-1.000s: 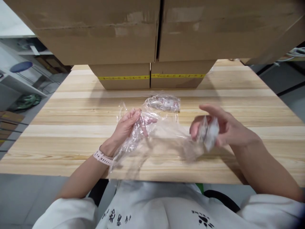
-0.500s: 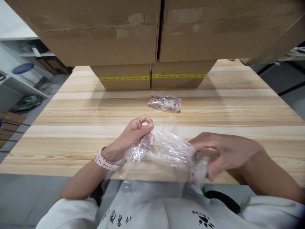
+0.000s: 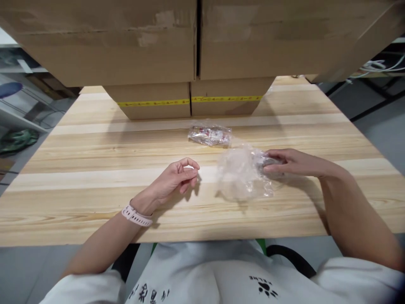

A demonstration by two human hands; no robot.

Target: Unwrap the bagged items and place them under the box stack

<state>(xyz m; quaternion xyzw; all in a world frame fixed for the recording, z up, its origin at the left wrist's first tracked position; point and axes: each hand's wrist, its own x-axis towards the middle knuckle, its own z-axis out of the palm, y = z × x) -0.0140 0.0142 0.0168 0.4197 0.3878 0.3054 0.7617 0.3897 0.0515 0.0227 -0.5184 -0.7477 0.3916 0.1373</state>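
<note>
My right hand [image 3: 286, 162] is closed on one end of a crumpled clear plastic bag [image 3: 237, 169], which trails leftward over the wooden table. Something greyish shows by the fingers; I cannot make out whether it is bunched film or an item inside. My left hand [image 3: 182, 175], with a pale pink band at the wrist, rests near the table's middle. Its fingers are curled, thumb and forefinger meeting in a loop, and nothing shows between them. Farther back lies a clear-wrapped packet [image 3: 209, 135] with red and white bits; its contents are not clear.
Large cardboard boxes [image 3: 152, 55] stand stacked across the back of the wooden table [image 3: 79, 169], the upper ones jutting toward me. Yellow tape [image 3: 226, 99] crosses the lower boxes. White cables [image 3: 375, 65] lie at the far right; shelving and a blue stool [image 3: 11, 89] are at left.
The plastic bag has left my left hand and moved right and away from me, with my right hand holding it. My left hand has stayed nearly in place. The view shifted slightly.
</note>
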